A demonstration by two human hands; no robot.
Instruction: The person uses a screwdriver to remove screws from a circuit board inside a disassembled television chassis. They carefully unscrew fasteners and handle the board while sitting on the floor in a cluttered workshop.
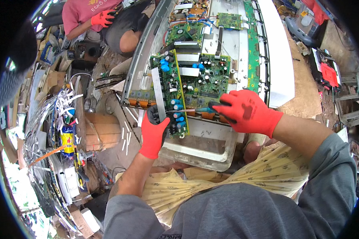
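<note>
Red-gloved left hand (153, 129), head view: fingers clasp green circuit board (172, 75) by its left edge, overhanging open flat panel (234, 46), likely for access. Right hand (249, 111) grips teal-handled screwdriver (204, 110), shaft across board; tip contact unclear.

A circuit board (172, 75) slants forward from the left hand (153, 133), over a panel (238, 51) stretching ahead of both hands. A screwdriver (204, 110) extends leftward from the right hand (249, 111) toward the board. A wooden block (103, 133) stands left of the left hand, heaped cables (70, 101) farther left. Cardboard (303, 85) lies ahead and right of the right hand; a co-worker (81, 16) sits ahead, leftward.
</note>
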